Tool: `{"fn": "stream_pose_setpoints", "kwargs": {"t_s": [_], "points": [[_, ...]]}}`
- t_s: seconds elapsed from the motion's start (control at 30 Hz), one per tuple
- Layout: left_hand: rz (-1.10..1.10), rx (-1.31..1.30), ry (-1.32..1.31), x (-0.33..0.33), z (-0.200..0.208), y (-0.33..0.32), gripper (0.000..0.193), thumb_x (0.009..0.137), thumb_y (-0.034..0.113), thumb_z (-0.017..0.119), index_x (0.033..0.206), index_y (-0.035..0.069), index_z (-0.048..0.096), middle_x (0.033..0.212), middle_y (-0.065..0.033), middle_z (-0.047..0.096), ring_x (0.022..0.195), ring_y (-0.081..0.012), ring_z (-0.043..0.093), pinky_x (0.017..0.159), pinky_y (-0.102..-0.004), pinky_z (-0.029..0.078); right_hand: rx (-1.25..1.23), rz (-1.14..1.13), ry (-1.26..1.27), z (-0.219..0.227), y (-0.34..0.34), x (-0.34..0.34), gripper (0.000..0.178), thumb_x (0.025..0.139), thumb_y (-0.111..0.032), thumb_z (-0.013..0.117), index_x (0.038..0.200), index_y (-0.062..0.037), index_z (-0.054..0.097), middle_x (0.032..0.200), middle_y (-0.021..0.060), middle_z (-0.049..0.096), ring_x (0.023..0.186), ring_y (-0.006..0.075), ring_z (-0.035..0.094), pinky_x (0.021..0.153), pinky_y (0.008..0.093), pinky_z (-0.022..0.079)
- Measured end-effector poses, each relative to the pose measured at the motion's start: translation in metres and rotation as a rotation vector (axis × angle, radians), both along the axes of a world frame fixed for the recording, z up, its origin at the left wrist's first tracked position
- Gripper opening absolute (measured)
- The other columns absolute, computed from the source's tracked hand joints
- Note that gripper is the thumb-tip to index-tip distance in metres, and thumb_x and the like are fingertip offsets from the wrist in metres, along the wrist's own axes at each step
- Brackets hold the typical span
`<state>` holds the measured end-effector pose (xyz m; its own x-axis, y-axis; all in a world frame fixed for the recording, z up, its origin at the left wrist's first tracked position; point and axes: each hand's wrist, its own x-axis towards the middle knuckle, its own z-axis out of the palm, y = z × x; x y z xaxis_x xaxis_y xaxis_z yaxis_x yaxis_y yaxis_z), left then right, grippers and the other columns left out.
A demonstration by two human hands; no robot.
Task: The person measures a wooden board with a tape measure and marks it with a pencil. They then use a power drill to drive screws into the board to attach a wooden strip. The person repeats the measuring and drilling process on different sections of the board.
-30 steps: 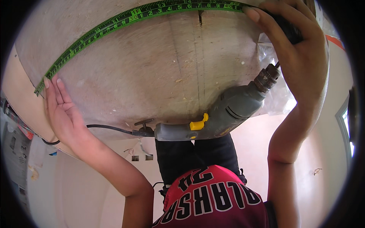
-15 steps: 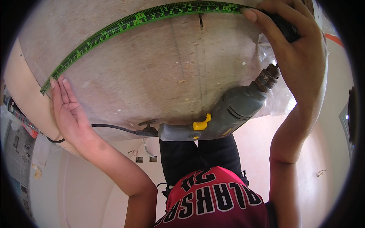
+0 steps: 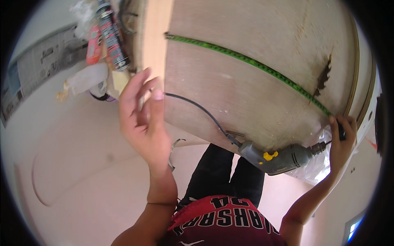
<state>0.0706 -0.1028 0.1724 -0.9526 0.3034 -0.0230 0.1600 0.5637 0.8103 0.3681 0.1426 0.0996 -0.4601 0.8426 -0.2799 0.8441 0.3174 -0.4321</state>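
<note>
The left hand (image 3: 145, 127) has just come off the tape measure (image 3: 262, 66) and hangs apparently empty at left, fingers loosely curled, so the tape's far-left end lies unheld across the board (image 3: 242, 106). At right, the right hand (image 3: 344, 141) wraps its fingers around the dark case (image 3: 342, 132), near the drill (image 3: 283, 162).

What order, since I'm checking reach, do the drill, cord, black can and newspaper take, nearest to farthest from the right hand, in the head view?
1. Drill, just left of the right hand.
2. Cord, running left from the drill.
3. Black can, upper left.
4. Newspaper, far left.
</note>
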Motion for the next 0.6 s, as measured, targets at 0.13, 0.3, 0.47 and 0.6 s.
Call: {"fn": "stream_pose_setpoints", "kwargs": {"t_s": [0.13,0.3,0.47,0.6], "points": [[0.127,-0.152,0.123,-0.052,0.002,-0.101,0.045,0.110,0.033,0.054,0.136,-0.003,0.060,0.137,-0.0143,0.063,0.129,-0.0229,0.058,0.110,-0.0367,0.043,-0.067,0.005,0.010,0.000,0.002,0.004,0.028,0.095,-0.023,0.076,0.102,0.0044,0.071,0.103,0.0102,0.061,0.095,0.0236,0.060,0.089,0.0331,0.047],[0.379,-0.347,-0.266,-0.065,-0.029,-0.269,0.063,0.112,0.051,0.038,0.142,0.000,0.059,0.146,-0.0147,0.059,0.134,-0.0287,0.055,0.115,-0.0417,0.039,-0.196,-0.012,0.166,-0.017,0.008,0.021,0.028,0.099,-0.024,0.073,0.099,0.0034,0.070,0.100,0.0053,0.058,0.090,0.0168,0.057,0.081,0.0316,0.047],[0.382,-0.251,-0.528,-0.044,-0.050,-0.314,0.059,0.112,0.048,0.041,0.141,0.002,0.062,0.139,-0.0127,0.065,0.132,-0.0255,0.057,0.113,-0.0375,0.041,-0.171,0.075,0.073,-0.013,0.009,0.025,0.030,0.100,-0.028,0.072,0.100,0.0021,0.070,0.098,0.0030,0.057,0.085,0.0146,0.055,0.076,0.0318,0.046],[0.169,-0.268,-0.501,-0.060,-0.067,-0.304,0.047,0.108,0.036,0.056,0.139,0.002,0.065,0.126,-0.0106,0.072,0.117,-0.0178,0.062,0.105,-0.0315,0.045,-0.186,0.077,0.030,-0.014,0.015,0.023,0.028,0.099,-0.027,0.073,0.100,0.0009,0.071,0.098,0.0017,0.057,0.085,0.0127,0.054,0.075,0.0309,0.045]]}}
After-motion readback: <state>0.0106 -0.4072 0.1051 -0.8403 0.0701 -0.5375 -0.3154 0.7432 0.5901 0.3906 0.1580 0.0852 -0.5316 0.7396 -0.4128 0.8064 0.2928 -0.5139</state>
